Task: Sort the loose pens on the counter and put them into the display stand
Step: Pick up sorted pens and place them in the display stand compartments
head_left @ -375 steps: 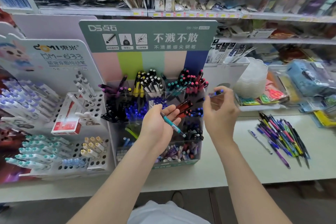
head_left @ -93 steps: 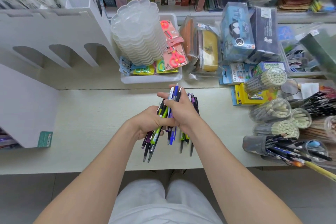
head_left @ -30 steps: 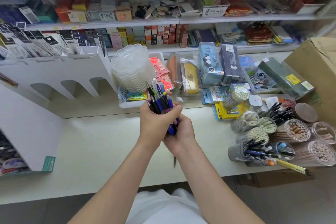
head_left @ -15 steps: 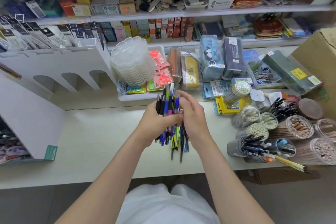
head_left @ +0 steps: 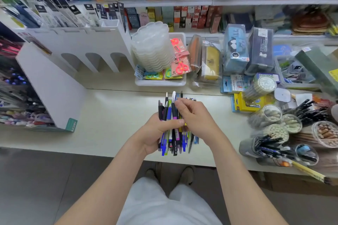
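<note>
Head view: a person stands at the counter [head_left: 109, 115], both hands over its near part, abt 6 o'clock of the bare patch. The left hand [head_left: 155, 133] is wrapped round a fat bundle of pens [head_left: 173, 140], fingers curled behind, thumb across the front. The pens stand roughly upright, mixed colours: blue, black, purple, green. The right hand [head_left: 195, 117] sits at 3 o'clock of the bundle, touching it, fingers bent, fingertips [head_left: 178, 104] at the upper ends. It looks like a pinch on one or two pens, tho which I can't tell. A few pen ends show behind & under the right hand; in the bundle or flat on the counter, can't say.

The display stand [head_left: 51, 87] is well off at 9–10 o'clock, white side panel facing us, its pen slots at the far edge & mostly cut off. So nothing's going in yet; the step in hand is prob. sorting by type.

Doing it well, IMO:
- Loosen the left grip just enough for one pen to slide, or the lot fans out & drops.
- Pull along the pen's length, not sideways, b/c clips snag neighbours.
- Group same colour/model together before heading to the stand.
- Work over the counter, not past its edge.
- Mind the pencil tubes [head_left: 274, 131] at 3 o'clock, near the right elbow's likely path.
</note>
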Available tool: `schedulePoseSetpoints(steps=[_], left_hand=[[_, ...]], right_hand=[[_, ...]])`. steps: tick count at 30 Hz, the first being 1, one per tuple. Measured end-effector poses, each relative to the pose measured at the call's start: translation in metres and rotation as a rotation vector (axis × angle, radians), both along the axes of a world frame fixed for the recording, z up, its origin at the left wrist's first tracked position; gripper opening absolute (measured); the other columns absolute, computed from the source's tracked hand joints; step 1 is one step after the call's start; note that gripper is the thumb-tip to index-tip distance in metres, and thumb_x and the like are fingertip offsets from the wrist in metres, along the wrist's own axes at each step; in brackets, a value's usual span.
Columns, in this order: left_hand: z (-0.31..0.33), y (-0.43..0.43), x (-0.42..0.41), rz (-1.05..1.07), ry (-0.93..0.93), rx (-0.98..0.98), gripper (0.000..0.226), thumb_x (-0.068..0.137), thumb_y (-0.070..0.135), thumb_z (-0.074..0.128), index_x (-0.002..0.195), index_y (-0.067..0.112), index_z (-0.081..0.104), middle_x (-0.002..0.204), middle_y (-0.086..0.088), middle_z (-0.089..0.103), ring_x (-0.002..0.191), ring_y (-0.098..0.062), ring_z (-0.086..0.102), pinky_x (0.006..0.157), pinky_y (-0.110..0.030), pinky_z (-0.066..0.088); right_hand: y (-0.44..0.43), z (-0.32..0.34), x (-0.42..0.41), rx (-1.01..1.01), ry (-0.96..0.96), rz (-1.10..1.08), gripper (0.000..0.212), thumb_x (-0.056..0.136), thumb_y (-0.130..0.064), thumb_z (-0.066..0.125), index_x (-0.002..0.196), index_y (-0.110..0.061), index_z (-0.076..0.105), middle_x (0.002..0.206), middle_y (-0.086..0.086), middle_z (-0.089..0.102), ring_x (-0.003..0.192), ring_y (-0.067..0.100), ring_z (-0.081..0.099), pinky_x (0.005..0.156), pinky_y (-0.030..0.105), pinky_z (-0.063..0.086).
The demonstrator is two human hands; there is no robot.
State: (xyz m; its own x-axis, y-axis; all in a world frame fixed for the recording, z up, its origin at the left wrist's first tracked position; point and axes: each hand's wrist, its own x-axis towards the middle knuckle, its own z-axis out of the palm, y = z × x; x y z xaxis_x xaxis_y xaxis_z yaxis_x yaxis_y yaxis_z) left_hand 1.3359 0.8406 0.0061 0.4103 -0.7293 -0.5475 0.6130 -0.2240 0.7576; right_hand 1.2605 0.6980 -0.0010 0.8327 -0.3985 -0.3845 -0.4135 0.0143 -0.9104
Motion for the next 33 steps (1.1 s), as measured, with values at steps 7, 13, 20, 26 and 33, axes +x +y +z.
schedulePoseSetpoints(steps=[7,13,20,26,33], left_hand=[[0.001,0.056,0.025,0.049,-0.032,0.044,0.031,0.095,0.002,0.074,0.126,0.002,0.071,0.102,-0.017,0.074,0.095,-0.03,0.075,0.086,-0.045,0.06],[0.005,0.149,0.059,0.202,-0.054,0.004,0.032,0.096,0.0,0.073,0.128,0.001,0.069,0.108,-0.021,0.075,0.098,-0.032,0.076,0.082,-0.038,0.06],[0.006,0.279,0.097,0.326,-0.01,-0.093,0.039,0.097,0.001,0.072,0.135,0.007,0.068,0.123,-0.021,0.074,0.109,-0.036,0.075,0.086,-0.039,0.062],[0.006,0.359,0.12,0.416,0.054,-0.184,0.034,0.091,0.024,0.078,0.124,0.015,0.075,0.115,-0.012,0.074,0.103,-0.027,0.075,0.089,-0.047,0.059],[0.001,0.42,0.162,0.407,-0.036,-0.102,0.042,0.081,0.024,0.09,0.116,0.01,0.072,0.094,-0.008,0.068,0.086,-0.022,0.068,0.081,-0.043,0.059]], right_hand=[[0.049,0.021,0.024,-0.215,-0.136,0.042,0.023,0.099,-0.042,0.072,0.121,-0.042,0.067,0.123,-0.007,0.058,0.092,0.001,0.066,0.059,0.015,0.054],[0.137,0.038,0.074,-0.269,-0.094,0.104,0.026,0.089,-0.03,0.086,0.111,-0.025,0.074,0.11,0.006,0.064,0.067,-0.001,0.057,0.052,0.007,0.045],[0.262,0.044,0.144,-0.185,-0.016,0.236,0.016,0.094,-0.018,0.076,0.11,-0.018,0.075,0.107,0.011,0.065,0.051,-0.001,0.059,0.045,0.015,0.048],[0.357,0.042,0.192,-0.036,-0.059,0.074,0.011,0.094,-0.013,0.065,0.104,-0.014,0.07,0.086,0.004,0.065,0.058,0.007,0.06,0.047,0.028,0.05],[0.404,0.05,0.231,-0.122,-0.384,-0.028,0.019,0.107,-0.014,0.056,0.125,-0.017,0.059,0.08,0.003,0.073,0.072,0.01,0.064,0.072,0.029,0.054]])
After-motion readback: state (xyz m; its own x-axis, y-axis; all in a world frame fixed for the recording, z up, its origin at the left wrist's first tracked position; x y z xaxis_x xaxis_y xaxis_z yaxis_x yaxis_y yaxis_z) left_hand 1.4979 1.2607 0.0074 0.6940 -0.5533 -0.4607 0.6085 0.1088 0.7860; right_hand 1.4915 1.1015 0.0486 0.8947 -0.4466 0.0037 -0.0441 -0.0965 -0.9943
